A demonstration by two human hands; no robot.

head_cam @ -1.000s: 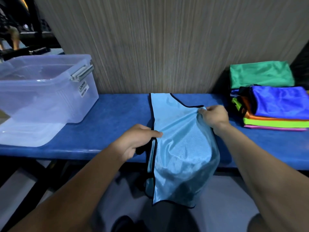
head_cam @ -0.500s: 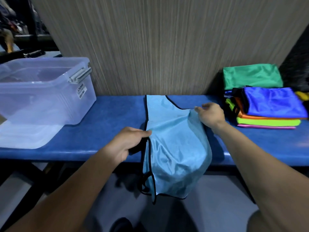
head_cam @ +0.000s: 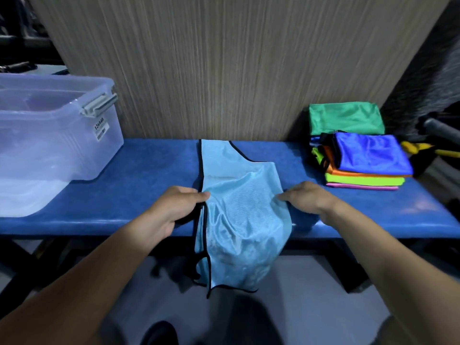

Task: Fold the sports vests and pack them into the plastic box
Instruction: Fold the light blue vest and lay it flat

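Note:
A light blue sports vest [head_cam: 239,195] with black trim lies folded lengthwise across the blue bench [head_cam: 139,185], its lower half hanging over the front edge. My left hand [head_cam: 179,207] grips its left edge near the bench front. My right hand [head_cam: 308,197] pinches the vest's right edge at about the same height. A clear plastic box [head_cam: 57,130] stands at the bench's left end; I cannot see any vests inside it. A stack of folded vests [head_cam: 361,163] in blue, orange, yellow-green and pink sits at the right, with a green vest [head_cam: 346,118] behind it.
A wood-grain panel [head_cam: 211,66] rises right behind the bench. The box's lid [head_cam: 22,195] lies under or before the box at the left. Dark objects and a yellow tool [head_cam: 420,148] sit at the far right. The floor shows below the bench.
My right hand has slid down the vest's right edge toward the bench front, from near the armhole to level with my left hand. The left hand has kept its grip.

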